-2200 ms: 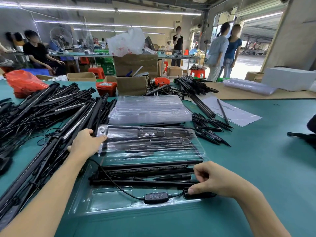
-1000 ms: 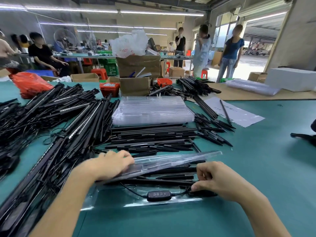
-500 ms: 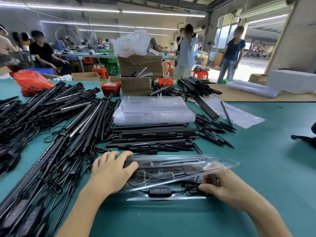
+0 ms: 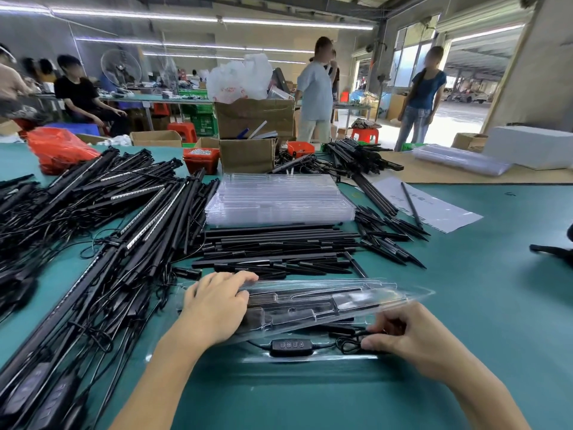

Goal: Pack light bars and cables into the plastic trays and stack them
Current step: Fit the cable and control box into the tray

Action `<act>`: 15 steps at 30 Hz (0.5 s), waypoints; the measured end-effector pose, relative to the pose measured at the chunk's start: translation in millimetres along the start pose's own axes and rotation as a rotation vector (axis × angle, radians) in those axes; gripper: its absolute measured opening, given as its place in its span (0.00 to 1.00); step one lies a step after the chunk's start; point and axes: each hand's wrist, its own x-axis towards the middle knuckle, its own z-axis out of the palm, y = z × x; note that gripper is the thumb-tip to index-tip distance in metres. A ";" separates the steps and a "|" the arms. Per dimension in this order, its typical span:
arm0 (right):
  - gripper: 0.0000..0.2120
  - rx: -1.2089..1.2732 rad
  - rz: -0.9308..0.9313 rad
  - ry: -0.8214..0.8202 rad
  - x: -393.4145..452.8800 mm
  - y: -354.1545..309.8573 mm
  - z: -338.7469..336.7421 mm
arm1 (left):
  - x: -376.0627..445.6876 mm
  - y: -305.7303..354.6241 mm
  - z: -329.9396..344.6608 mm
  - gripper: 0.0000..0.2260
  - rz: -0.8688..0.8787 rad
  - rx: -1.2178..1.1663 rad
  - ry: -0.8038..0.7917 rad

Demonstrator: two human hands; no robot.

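A clear plastic tray (image 4: pixel 310 356), already loaded with black light bars (image 4: pixel 313 305) and a cable with an inline controller (image 4: pixel 290 346), lies on the green table (image 4: pixel 465 305) directly in front of the person. Over it a clear lid (image 4: pixel 356 297) is held tilted, its left end low and its right end raised above the tray. The left hand (image 4: pixel 217 308) is laid flat on the lid's left end, fingers straight and pressing, nothing gripped. The right hand (image 4: pixel 412 336) is curled at the tray's right end, and the loose loop of cable (image 4: pixel 350 344) appears to be pinched between thumb and fingers, as if being tucked into its recess. The tray and lid are judged to be light, thin and springy, easily bowed or cracked if squeezed at mid-span; they are best taken at the rims or ends and pressed along the edges. The smooth plastic is likely to slide on the table, so steadying with a flat palm is advisable. The cable is limp and is best guided near its loop. A stack of empty trays (image 4: pixel 279 197) stands further back, beyond loose black stakes (image 4: pixel 273 249), with a heap of unpacked bars (image 4: pixel 102 212) to the left.
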 end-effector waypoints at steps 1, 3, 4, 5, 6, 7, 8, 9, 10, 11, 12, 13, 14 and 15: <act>0.14 -0.003 -0.004 -0.016 0.1 0.8 0.6 | -1.1 -0.2 2.9 0.16 0.003 0.005 0.020; 0.15 -0.028 0.001 -0.023 -0.9 2.0 1.4 | -5.5 -0.6 6.8 0.24 0.000 0.025 0.005; 0.14 -0.045 0.006 -0.026 -2.0 2.6 1.6 | -8.2 -1.1 7.6 0.34 0.000 0.027 -0.021; 0.14 -0.063 0.007 -0.034 -3.7 2.5 1.6 | -10.2 -2.0 8.3 0.44 -0.004 0.034 -0.037; 0.14 -0.083 0.001 -0.041 -5.8 1.6 1.7 | -11.5 -1.7 7.9 0.50 -0.013 0.047 -0.046; 0.14 -0.102 -0.014 -0.046 -8.0 0.5 1.5 | -11.8 -0.9 7.3 0.53 -0.023 0.064 -0.055; 0.14 -0.110 -0.030 -0.044 -9.9 -0.5 0.6 | -11.3 -0.7 7.8 0.54 -0.031 0.082 -0.058; 0.12 -0.096 -0.041 -0.032 -11.8 -1.5 -1.6 | -11.0 0.1 8.7 0.53 -0.028 0.100 -0.060; 0.10 -0.067 -0.040 -0.011 -13.7 -2.4 -4.7 | -10.5 0.7 10.0 0.53 -0.018 0.121 -0.056; 0.08 -0.032 -0.036 0.011 -16.0 -2.9 -8.0 | -8.9 0.6 11.8 0.52 -0.011 0.141 -0.047; 0.08 -0.002 -0.033 0.029 -17.9 -2.3 -10.9 | -7.6 0.5 13.3 0.51 -0.004 0.155 -0.041; 0.10 0.024 -0.032 0.047 -19.1 -1.4 -13.0 | -7.2 0.2 14.4 0.51 0.001 0.164 -0.041; 0.11 0.054 -0.026 0.069 -19.6 -1.0 -14.4 | -7.3 -0.5 15.1 0.50 0.001 0.170 -0.043; 0.12 0.085 -0.021 0.092 -19.8 -1.6 -14.6 | -7.4 -1.1 15.5 0.50 -0.001 0.173 -0.042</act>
